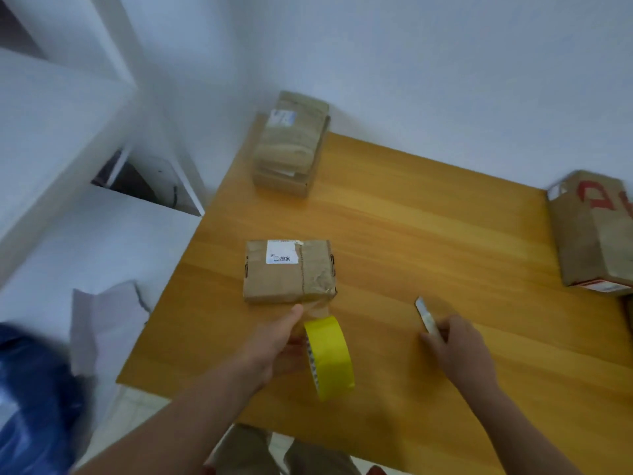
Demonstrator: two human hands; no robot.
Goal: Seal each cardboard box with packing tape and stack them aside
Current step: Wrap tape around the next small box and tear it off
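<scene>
Nearest, the left hand [274, 344] holds a yellow tape roll [330, 358] on edge just above the desk [411, 228], its fingers [291, 344] hooked into the core. The thumb stretches forward to the near edge of the small cardboard box [287, 272]. A short clear strip of tape [317, 308] runs from the roll up onto that box, so the roll seems held back to keep the strip taut for cutting.

The box lies flat in the middle of the desk, a white label on its lid and crinkled tape over its right part.

To the right, the right hand [459, 347] grips a slim metal cutter [426, 317], fingers [435, 337] closed round its handle and the blade pointing away, well apart from the strip. It probably needs to come across to sever the tape.

At the far left corner stands a stack of boxes [291, 145], likely the finished ones. A bigger box with red print [592, 231] waits at the right edge. White shelving [51, 132] and a blue bag [34, 389] lie off to the left.
</scene>
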